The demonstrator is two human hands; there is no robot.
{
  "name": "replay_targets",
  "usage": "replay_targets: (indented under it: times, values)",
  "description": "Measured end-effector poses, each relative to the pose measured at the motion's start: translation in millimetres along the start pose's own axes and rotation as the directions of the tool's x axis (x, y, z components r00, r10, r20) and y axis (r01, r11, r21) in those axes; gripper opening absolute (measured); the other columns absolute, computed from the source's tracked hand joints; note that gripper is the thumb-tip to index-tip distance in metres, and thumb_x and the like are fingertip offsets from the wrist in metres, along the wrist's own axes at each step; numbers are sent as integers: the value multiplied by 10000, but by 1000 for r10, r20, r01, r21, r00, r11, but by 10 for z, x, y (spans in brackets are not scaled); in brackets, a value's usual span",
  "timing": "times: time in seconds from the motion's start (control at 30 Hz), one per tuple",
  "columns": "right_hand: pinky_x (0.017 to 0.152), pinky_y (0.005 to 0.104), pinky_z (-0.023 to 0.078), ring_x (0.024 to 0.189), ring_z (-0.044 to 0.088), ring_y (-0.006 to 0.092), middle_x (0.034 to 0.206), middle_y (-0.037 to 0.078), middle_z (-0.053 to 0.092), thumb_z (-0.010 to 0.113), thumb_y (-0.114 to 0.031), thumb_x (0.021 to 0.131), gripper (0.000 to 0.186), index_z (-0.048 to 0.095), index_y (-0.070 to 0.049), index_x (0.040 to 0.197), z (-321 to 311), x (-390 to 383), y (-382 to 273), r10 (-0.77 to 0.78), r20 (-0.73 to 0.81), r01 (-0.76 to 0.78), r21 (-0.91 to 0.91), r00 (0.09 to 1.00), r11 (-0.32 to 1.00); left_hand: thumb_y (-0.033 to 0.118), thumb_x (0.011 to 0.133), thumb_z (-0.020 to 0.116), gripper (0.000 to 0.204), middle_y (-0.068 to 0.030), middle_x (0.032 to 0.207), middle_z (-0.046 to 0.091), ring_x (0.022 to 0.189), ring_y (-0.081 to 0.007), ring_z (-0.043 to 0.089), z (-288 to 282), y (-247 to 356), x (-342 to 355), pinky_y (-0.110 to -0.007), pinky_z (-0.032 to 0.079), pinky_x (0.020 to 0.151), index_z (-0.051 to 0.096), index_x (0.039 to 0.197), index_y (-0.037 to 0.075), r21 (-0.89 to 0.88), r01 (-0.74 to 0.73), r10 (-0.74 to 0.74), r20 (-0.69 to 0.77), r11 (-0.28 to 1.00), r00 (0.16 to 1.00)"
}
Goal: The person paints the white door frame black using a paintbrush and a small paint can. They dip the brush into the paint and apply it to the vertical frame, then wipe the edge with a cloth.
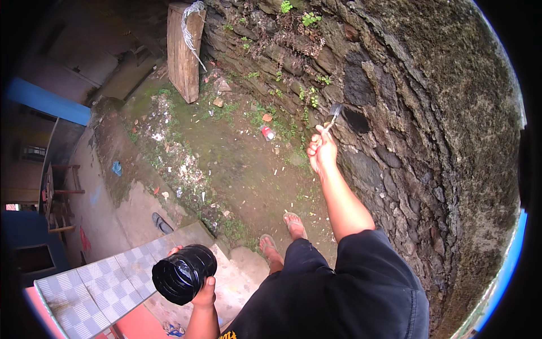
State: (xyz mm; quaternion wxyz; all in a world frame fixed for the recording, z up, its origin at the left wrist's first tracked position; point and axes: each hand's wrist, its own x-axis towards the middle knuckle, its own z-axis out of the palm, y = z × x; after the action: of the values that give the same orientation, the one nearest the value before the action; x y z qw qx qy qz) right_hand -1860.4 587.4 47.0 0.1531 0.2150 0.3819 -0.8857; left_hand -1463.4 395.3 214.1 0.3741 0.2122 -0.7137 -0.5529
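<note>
My left hand (206, 292) is wrapped round a black, paint-coated can (201, 265), held at the lower left with its mouth facing up. Glossy black paint shows inside it, though the level is hard to judge. Up at the rough stone wall (420, 152), my right hand (323, 151) grips the handle of a paintbrush (336, 112). Dark bristles point away from me, close beside a wet-looking black stone (356, 121); whether they touch the wall I cannot tell. A larger dark stone (359, 82) sits just above it.
Below the can is a tiled ledge (107, 285). A wooden board (183, 56) with pale cord leans at the far end. A crumpled red-and-white can (267, 133), scattered litter and small plants lie on the mossy ground (226, 152). A dark sandal (161, 222) rests near the ledge.
</note>
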Motion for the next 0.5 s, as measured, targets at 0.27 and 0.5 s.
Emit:
replay_targets:
  times: [0.27,0.5]
  values:
    - [464,245,332,533,415,97,767,-9,509,437,-370,1077,482,529,-21,1397,323,-993,-413,292,418,-209,-233,860,950,257,751,907,1059,-172,1548,390,1449,-339,378,88,186,-82,-504,304,1208,260,1560,41,-49,0,-2,-60,999,998]
    - [516,223,340,571,423,81,761,24,524,463,-330,1050,546,504,88,1398,755,-1489,-502,367,700,-135,-365,613,921,256,739,903,982,-155,1484,405,1397,-308,411,144,397,-220,-459,355,1164,316,1494,31,-33,-19,14,-134,999,991]
